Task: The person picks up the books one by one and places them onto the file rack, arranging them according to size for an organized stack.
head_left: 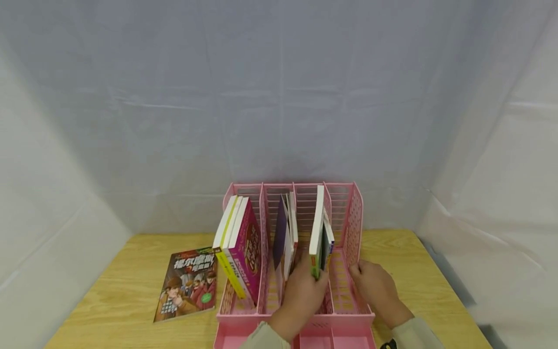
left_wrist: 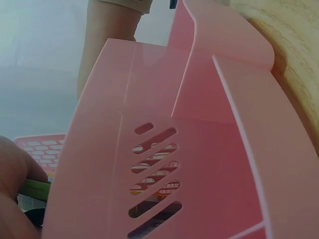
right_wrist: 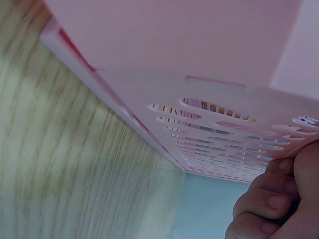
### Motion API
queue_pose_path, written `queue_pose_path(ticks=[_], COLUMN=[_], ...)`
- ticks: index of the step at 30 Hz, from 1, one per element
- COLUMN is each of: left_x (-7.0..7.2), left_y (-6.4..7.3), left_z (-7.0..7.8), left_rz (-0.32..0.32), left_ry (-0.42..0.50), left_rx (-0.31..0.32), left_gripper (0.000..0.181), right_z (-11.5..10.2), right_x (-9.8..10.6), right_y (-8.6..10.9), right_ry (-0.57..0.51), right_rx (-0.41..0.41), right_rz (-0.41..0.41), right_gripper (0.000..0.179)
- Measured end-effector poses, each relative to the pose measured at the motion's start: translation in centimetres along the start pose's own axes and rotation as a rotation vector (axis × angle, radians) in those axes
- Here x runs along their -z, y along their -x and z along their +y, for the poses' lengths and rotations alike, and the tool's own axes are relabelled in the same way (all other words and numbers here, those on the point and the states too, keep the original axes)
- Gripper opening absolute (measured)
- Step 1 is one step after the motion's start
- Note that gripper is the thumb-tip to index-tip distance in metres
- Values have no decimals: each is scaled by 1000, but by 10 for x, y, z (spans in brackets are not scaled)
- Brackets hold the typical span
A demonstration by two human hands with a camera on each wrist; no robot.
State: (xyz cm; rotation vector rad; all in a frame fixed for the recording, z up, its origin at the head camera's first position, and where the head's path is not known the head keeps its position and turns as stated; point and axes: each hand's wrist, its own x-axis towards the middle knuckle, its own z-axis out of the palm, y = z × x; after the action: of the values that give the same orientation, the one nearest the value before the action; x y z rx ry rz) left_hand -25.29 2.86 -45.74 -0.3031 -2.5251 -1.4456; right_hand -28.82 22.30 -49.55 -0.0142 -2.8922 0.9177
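Note:
A pink desktop file rack with upright dividers stands on the table. In its third compartment, my left hand grips the lower spine of a white book with a green-and-red spine. The left wrist view catches part of that hand against the green spine, the rest hidden by the rack's pink front. A thinner book leans just right of the white one. My right hand holds the rack's right side wall, its fingers curled at the perforated panel.
Thick books, one with a magenta cover, tilt in the leftmost compartment. Thin books stand in the second. A comic-style book lies flat on the wooden table at left. White sheeting hangs behind and at both sides.

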Motion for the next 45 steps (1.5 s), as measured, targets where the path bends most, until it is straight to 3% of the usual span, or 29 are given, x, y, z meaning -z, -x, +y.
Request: queue_pose_path(ticks=[4, 8, 12, 16, 25, 35, 45], left_x=[-4, -5, -5, -3, -5, -3, -6], left_y=[-3, -6, -10, -15, -21, -25, -28], left_z=[-4, -9, -10, -9, -12, -10, -12], left_rz=[-1, -26, -132, -219, -237, -306, -252], left_ry=[-23, -31, 21, 52, 55, 101, 57], left_rx=[-15, -18, 40, 76, 37, 80, 56], left_gripper=[50, 71, 88, 92, 99, 118, 109], right_z=[-1, -2, -3, -3, -1, -1, -3], right_x=[0, 0, 1, 1, 1, 2, 3], right_y=[0, -1, 0, 0, -3, -2, -1], right_ry=[1, 4, 19, 29, 28, 34, 6], right_rx=[6, 7, 3, 7, 22, 11, 15], right_rz=[3, 8, 0, -8, -9, -36, -27], right_gripper=[41, 41, 41, 40, 40, 40, 39])
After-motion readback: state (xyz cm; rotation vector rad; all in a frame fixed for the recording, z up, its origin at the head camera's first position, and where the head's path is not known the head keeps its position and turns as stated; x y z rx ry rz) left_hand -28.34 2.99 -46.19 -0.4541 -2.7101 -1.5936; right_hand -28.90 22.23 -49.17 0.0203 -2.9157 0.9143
